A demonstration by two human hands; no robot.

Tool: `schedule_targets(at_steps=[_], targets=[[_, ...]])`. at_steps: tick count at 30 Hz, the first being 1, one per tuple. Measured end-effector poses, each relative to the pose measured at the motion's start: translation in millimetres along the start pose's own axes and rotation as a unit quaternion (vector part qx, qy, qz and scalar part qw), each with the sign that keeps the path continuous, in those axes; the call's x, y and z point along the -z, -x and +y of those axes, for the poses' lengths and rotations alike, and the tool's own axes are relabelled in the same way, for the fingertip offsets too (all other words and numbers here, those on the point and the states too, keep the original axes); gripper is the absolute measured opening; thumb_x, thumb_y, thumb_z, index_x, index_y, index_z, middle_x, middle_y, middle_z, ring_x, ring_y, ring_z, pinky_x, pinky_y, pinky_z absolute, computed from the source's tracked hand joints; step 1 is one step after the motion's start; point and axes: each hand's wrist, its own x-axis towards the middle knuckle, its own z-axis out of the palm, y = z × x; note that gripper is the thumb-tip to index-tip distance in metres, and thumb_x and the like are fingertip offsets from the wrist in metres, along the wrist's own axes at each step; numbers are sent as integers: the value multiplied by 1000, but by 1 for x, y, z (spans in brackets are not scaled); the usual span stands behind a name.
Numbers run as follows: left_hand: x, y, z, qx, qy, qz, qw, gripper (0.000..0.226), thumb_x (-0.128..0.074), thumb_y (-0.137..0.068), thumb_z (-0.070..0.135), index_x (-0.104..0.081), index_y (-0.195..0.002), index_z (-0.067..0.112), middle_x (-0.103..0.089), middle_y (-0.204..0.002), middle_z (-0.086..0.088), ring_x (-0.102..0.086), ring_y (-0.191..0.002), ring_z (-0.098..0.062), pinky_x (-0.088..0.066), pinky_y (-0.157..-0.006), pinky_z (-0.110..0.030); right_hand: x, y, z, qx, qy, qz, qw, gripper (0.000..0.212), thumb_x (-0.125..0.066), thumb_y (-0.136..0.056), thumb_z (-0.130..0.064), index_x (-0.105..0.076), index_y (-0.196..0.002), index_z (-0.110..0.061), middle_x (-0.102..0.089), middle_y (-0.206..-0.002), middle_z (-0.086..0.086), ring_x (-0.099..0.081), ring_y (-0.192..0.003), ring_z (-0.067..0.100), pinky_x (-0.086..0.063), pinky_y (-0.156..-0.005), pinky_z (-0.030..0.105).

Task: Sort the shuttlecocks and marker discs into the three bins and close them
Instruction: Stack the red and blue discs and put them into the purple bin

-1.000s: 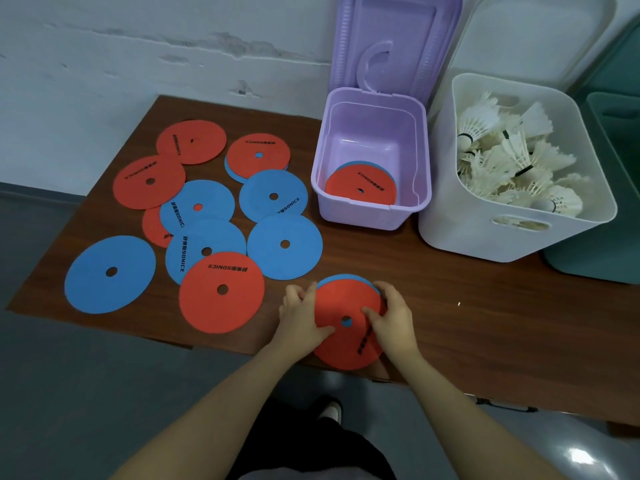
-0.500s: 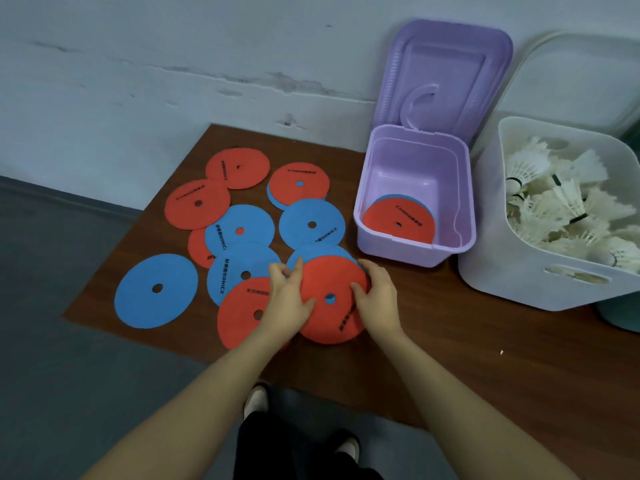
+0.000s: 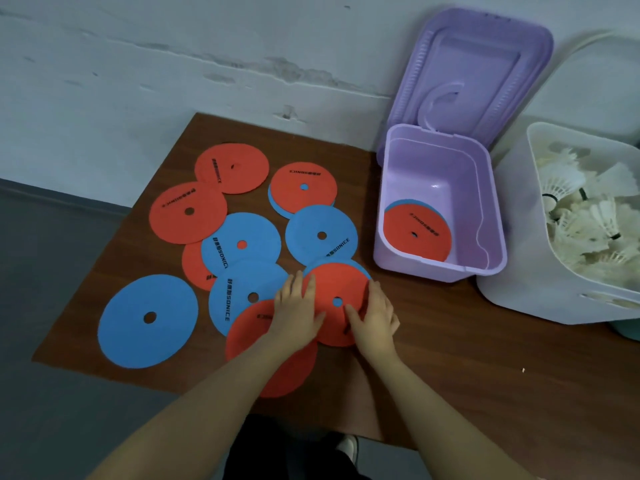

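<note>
Purple bin [image 3: 491, 268] open, lid tipped up against the wall, a red disc over a blue one inside. White bin [image 3: 512, 271] beside it, heaped with shuttlecocks [image 3: 585, 230]. On the table [image 3: 467, 344], both hands flank a flat red-over-blue stack [image 3: 332, 282]: left hand [image 3: 296, 315] and right hand [image 3: 375, 315], fingers straight, pressing its edges.

A dark reddish-brown wood-grain table [image 3: 450, 358] stands pushed against a pale, bluish-white wall [image 3: 173, 64] marked with cracked, peeling patches of paint, while a dull grey floor [image 3: 52, 393] with a darker skirting strip spreads out to its left in dim, even light.
</note>
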Motion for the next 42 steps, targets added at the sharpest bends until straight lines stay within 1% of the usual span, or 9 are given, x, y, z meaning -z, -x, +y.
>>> schedule_targets(at_steps=[8, 13, 16, 19, 23, 26, 32, 38, 42], targets=[[-4, 4, 20, -35, 100, 59, 993, 90, -68, -79, 24, -11, -148, 13, -19, -141, -15, -31, -127, -29, -30, -106, -37, 16, -12, 7, -38, 17, 14, 999, 75, -63, -80, -16, -26, -145, -19, -35, -138, 12, -30, -127, 32, -19, -106, 46], [-17, 6, 40, -57, 141, 42, 988, 93, -70, -80, 23, -8, -148, 12, -20, -137, -11, -30, -126, -24, -26, -107, -31, 36, -1, 39, -56, -36, 38, 997, 70, -67, -79, -12, -34, -140, -20, -39, -131, 10, -42, -121, 32, -22, -107, 46], [-27, 13, 49, -66, 146, 47, 986, 90, -69, -80, 22, -11, -148, 16, -21, -141, -8, -30, -125, -23, -26, -106, -32, 45, 12, 56, -48, -81, 35, 995, 68, -67, -79, -9, -37, -139, -18, -38, -132, 9, -46, -118, 31, -31, -106, 44], [-31, 21, 57, -79, 162, 60, 982, 87, -68, -79, 17, -16, -148, 19, -24, -141, -6, -30, -122, -23, -26, -105, -31, 53, 20, 67, -43, -105, 37, 993, 64, -69, -77, -6, -43, -136, -13, -40, -129, 10, -49, -116, 29, -37, -103, 36], [-28, 24, 73, -85, 204, 95, 971, 81, -65, -78, 5, -23, -146, 13, -28, -134, -10, -30, -122, -21, -28, -108, -34, 68, 25, 72, -9, -120, 63, 991, 55, -70, -77, -5, -51, -129, -11, -48, -122, 8, -51, -111, 21, -36, -94, 23], [-22, 22, 86, -84, 234, 119, 961, 78, -64, -80, 5, -23, -146, 11, -28, -131, -10, -29, -124, -21, -25, -109, -30, 85, 27, 71, 22, -148, 101, 984, 50, -68, -80, -6, -52, -126, -13, -52, -120, 4, -48, -105, 10, -38, -92, 24], [-6, 28, 103, -104, 249, 178, 946, 73, -68, -82, 11, -29, -144, 9, -31, -126, -11, -33, -122, -22, -31, -108, -35, 111, 31, 70, 75, -200, 132, 968, 40, -68, -80, -8, -57, -118, -17, -58, -111, -2, -56, -101, 13, -48, -89, 29], [-4, 60, 66, -2, 223, 184, 957, 73, -68, -83, 20, -29, -143, 6, -31, -125, -11, -33, -120, -21, -26, -108, -28, 85, 37, 48, 119, -164, 30, 979, 37, -65, -81, -6, -58, -117, -14, -57, -110, -3, -53, -100, 9, -43, -90, 24], [-8, 83, 24, 102, 203, 191, 955, 71, -69, -81, 19, -34, -141, 3, -33, -125, -17, -34, -120, -29, -28, -105, -35, 41, 40, 24, 138, -109, -67, 982, 42, -63, -80, -2, -56, -120, -12, -57, -113, 2, -55, -103, 16, -42, -91, 24]])
